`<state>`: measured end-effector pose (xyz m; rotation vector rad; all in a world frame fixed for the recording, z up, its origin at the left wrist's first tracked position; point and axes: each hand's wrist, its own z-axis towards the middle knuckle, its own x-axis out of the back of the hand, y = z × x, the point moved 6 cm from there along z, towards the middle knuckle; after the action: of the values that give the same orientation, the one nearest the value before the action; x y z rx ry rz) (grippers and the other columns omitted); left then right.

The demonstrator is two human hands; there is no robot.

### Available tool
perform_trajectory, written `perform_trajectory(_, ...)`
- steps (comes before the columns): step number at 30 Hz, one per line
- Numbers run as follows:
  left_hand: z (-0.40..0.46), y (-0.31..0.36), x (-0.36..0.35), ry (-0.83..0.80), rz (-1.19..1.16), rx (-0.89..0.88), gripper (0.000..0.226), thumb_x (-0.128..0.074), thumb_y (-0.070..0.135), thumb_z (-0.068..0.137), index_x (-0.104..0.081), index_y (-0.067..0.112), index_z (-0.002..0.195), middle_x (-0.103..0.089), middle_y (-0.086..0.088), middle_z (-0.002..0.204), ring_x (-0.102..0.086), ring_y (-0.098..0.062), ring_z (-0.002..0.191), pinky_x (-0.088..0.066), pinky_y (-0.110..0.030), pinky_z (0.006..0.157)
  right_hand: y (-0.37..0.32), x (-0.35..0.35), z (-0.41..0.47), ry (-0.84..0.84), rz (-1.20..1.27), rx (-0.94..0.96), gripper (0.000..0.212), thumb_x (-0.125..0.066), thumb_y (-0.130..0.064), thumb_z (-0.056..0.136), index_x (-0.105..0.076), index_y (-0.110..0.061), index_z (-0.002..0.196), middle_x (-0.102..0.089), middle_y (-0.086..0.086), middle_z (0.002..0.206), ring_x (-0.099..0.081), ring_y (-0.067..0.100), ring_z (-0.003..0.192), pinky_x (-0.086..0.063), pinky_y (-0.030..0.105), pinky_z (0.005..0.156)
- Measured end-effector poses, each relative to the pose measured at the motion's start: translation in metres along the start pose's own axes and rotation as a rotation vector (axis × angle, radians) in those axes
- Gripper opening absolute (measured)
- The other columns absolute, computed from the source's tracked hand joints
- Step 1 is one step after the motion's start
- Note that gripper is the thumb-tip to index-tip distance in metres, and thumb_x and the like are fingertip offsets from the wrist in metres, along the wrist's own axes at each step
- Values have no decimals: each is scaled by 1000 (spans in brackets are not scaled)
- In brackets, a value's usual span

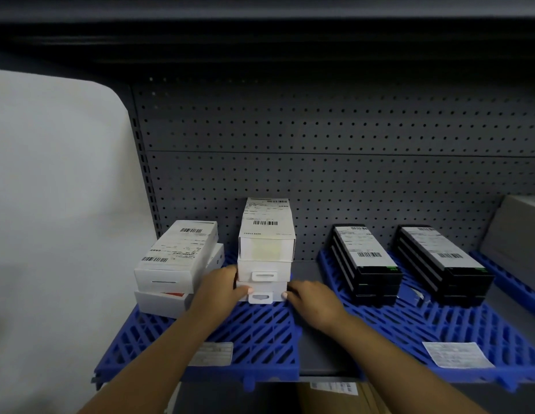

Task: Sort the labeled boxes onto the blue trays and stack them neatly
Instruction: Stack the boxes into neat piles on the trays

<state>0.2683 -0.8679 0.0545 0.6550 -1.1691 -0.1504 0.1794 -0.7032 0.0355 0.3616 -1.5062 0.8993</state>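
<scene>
On the grey shelf, against the pegboard back [320,138], two blue trays sit side by side. Left blue tray [254,339]: a three-high stack of white boxes [264,255] near its back right, labelled top box uppermost. Left hand [223,289] grips the left side of the bottom box [261,291], thumb curled onto its front face; right hand [312,300] presses against that box's right end, fingers bent round the corner, fingertips touching the front. Just left of the stack, two more white boxes [176,264], the upper one lying skewed across the lower. A paper label [212,352] is fixed to the tray's front. Right blue tray [409,327]: two stacks of black boxes, near stack [364,264] and far stack [442,261], white barcode labels on top, standing apart. Another tray label [457,358] at front. Grey carton [517,234] at far right edge.
</scene>
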Motion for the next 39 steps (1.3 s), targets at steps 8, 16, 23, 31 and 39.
perform_trajectory(8,-3,-2,0,-32,-103,-45,32,-67,26,87,-62,15,117,-67,6,110,-61,-7,91,-47,-16,76,2,4,-1,65,193,5,38,-50,-43,95,-54,-23,126,-66,-1,115,-61,21,100,-49,31,76)
perform_trajectory(16,-6,-3,0,-25,-125,-50,29,-53,33,95,-62,18,119,-68,3,111,-60,-7,93,-48,-22,81,-1,16,0,197,232,64,41,-52,-41,94,-50,-29,132,-69,-3,113,-64,19,101,-52,38,79)
perform_trajectory(23,-2,-7,-3,-54,-62,-43,30,-49,35,97,-57,15,118,-66,1,112,-60,-12,97,-49,-30,85,-1,19,7,147,193,52,35,-52,-40,93,-57,-29,126,-68,-4,113,-62,18,102,-50,32,76)
perform_trajectory(31,-5,-10,-1,-84,-69,7,41,-51,39,95,-50,15,128,-64,0,119,-60,-12,102,-50,-34,88,-3,18,5,60,186,24,40,-50,-44,94,-50,-31,131,-65,-4,118,-60,17,104,-51,36,82)
perform_trajectory(39,-14,31,40,177,69,-219,97,-62,32,90,16,43,146,-62,1,116,-62,-13,89,-53,-33,82,-13,65,-18,300,368,152,75,-58,-40,91,-8,-47,146,-49,-8,140,-49,10,124,-45,34,100)
